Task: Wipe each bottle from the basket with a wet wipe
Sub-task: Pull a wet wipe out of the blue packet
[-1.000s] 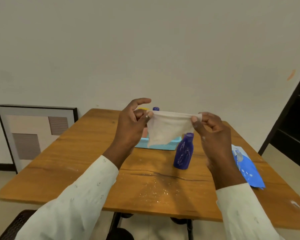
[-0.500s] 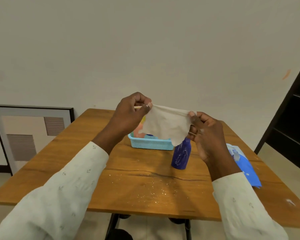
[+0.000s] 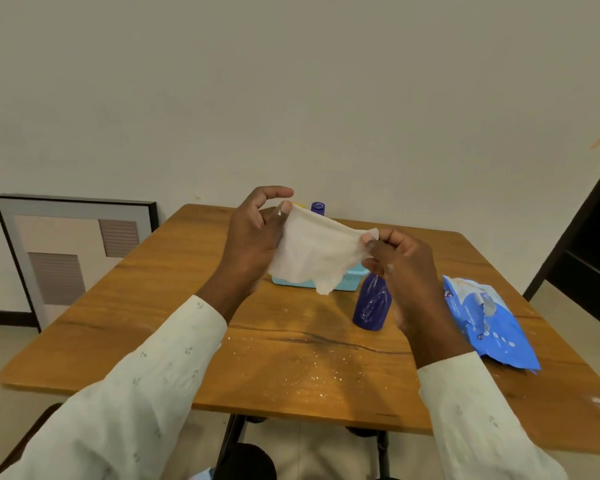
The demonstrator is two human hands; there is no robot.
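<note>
A white wet wipe [image 3: 317, 252] hangs spread in the air above the table, between both hands. My left hand [image 3: 257, 237] pinches its upper left corner between thumb and fingers. Its right corner is pinched by my right hand [image 3: 400, 261]. A dark blue bottle [image 3: 373, 306] stands upright on the wooden table [image 3: 291, 368], just below and left of my right hand. Behind the wipe sits a light blue basket [image 3: 352, 281], mostly hidden. A blue bottle cap [image 3: 318, 207] and a bit of yellow [image 3: 298, 204] show above the wipe.
A blue wet-wipe pack [image 3: 487, 322] lies on the table at the right. A framed picture [image 3: 66, 254] leans on the wall at the left. A dark doorway or shelf [image 3: 589, 265] is at the far right. White specks dot the table's front middle.
The wipe has been pulled wider between my hands. My left index finger has lifted off and straightened. The view has shifted slightly, and the hands sit a little lower.
</note>
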